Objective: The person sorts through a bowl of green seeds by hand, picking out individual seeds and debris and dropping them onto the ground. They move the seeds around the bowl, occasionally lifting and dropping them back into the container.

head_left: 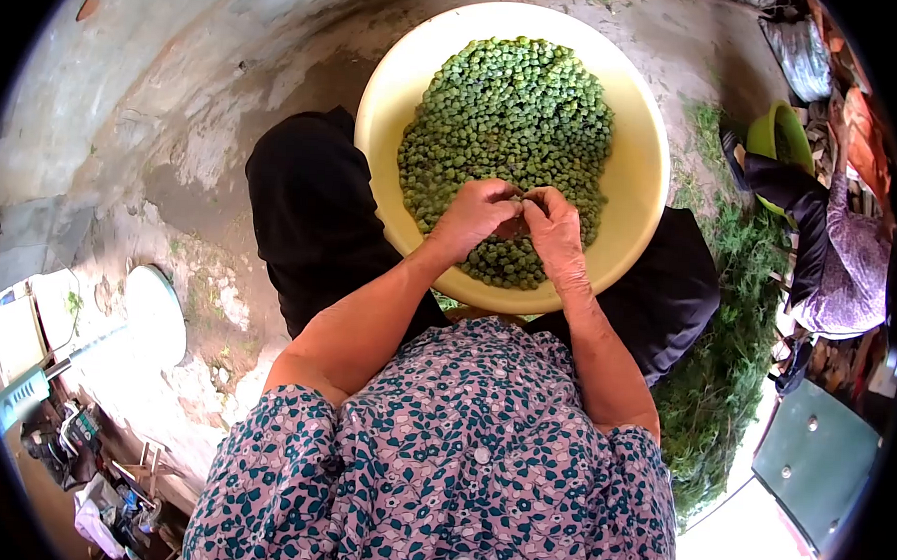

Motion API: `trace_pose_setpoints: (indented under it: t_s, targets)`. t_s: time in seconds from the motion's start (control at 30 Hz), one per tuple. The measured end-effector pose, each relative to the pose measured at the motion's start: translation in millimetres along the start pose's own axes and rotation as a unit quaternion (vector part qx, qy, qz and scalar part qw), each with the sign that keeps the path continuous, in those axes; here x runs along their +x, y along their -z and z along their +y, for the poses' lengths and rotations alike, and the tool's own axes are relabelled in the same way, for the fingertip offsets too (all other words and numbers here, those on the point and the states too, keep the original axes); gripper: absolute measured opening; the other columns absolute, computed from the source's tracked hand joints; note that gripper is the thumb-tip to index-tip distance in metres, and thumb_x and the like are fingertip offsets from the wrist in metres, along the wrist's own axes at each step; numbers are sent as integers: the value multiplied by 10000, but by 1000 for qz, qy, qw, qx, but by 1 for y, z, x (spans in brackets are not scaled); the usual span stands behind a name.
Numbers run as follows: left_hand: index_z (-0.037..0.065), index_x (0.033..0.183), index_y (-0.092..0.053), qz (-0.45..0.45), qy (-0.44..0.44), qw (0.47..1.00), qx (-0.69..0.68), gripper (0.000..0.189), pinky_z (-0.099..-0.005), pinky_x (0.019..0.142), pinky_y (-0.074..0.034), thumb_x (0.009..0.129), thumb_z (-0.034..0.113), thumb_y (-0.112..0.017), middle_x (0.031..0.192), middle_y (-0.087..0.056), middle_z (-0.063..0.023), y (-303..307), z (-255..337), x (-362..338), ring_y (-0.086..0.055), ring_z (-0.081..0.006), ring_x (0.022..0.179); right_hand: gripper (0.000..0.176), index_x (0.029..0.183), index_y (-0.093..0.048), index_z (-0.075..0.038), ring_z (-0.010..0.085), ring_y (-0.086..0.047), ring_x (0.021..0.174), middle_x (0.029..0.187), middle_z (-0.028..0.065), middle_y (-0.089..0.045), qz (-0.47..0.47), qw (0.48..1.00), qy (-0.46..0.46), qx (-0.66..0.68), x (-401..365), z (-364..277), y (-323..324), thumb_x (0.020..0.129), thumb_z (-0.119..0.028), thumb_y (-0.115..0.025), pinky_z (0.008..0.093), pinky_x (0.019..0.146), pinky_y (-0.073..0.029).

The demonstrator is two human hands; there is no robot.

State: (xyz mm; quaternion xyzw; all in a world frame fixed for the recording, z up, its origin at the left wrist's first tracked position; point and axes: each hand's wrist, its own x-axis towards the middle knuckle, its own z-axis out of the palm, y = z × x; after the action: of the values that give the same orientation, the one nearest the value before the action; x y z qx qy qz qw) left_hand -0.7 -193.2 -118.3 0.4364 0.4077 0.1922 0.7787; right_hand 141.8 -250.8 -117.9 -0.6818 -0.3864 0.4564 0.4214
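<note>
A wide pale-yellow basin (638,188) rests between my knees, with a heap of small round green pods (521,103) in it. My left hand (474,217) is over the near part of the heap, thumb and fingers pinched together. Right against it, my right hand (556,232) is closed in a pinch too, and the fingertips of the two hands meet. Whatever lies between them is too small and hidden to make out.
Leafy green plants (721,352) are piled on the ground to my right. Beyond them another person (840,247) sits near a green basin (780,134). A green panel (816,451) is at lower right. Assorted items (118,506) and a pale round object (155,315) are at left.
</note>
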Motion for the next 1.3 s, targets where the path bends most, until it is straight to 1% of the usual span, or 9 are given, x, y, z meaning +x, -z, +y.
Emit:
trace_pose_setpoints:
  t_s: [0.07,0.43,0.63,0.67,0.77,0.97,1.07,1.17,1.3]
  targets:
    - [-33,1072,-572,-5,9,999,-51,229,-275,652,-536,886,99,-552,861,-643,-82,-1,5,-4,-636,-142,704,126,916,-578,21,95,-548,642,749,34,-603,11,978,-88,186,-3,-3,-3,860,-89,-553,245,572,-458]
    - [-10,1077,-585,-34,33,987,-153,229,-278,638,-520,857,54,-571,795,-617,-39,-4,6,-5,-586,-115,624,115,927,-574,-7,124,-548,582,702,28,-567,20,935,-133,327,-9,-24,19,838,-79,-576,271,538,-465]
    - [-22,987,-628,22,43,973,226,227,-280,508,-477,764,16,-616,731,-605,-78,10,-16,2,-584,-137,587,160,938,-599,42,115,-519,587,731,51,-584,243,968,65,-2,1,-49,116,792,-22,-581,248,555,-438]
    - [9,945,-647,37,-51,926,372,237,-343,549,-480,708,20,-642,743,-621,-129,10,-23,3,-617,-211,627,166,940,-605,46,112,-518,590,747,55,-593,271,959,83,20,5,-45,140,787,-13,-582,246,559,-439]
    - [51,929,-662,56,-96,865,490,241,-409,659,-488,700,3,-604,802,-638,-162,8,-29,-2,-628,-303,735,200,954,-626,57,133,-557,650,821,81,-631,361,927,93,-27,10,-35,206,768,27,-559,252,626,-467]
    - [91,964,-669,-29,3,778,627,341,-437,778,-470,702,-45,-498,958,-639,-135,5,-21,-4,-593,-332,914,241,926,-680,1,198,-640,812,885,107,-685,465,834,83,-287,8,-20,256,767,-3,-500,287,779,-485]
    - [45,829,-642,13,-129,781,611,147,-446,722,-476,717,17,-551,850,-626,-145,10,-37,-8,-595,-340,847,233,923,-684,-16,238,-651,818,896,130,-683,453,823,102,-327,10,-18,249,777,-39,-504,308,779,-494]
    - [55,807,-646,8,-114,768,630,132,-434,709,-477,716,23,-557,855,-621,-125,9,-36,-8,-589,-320,853,220,919,-689,-35,246,-654,793,876,128,-685,406,838,150,-333,18,-23,222,775,-45,-523,314,757,-497]
    - [59,800,-644,-1,-92,764,639,127,-430,701,-480,709,27,-562,847,-620,-125,7,-28,-9,-596,-313,845,194,937,-679,-25,187,-636,721,827,102,-687,309,919,75,-231,34,-25,175,798,-56,-545,293,700,-493]
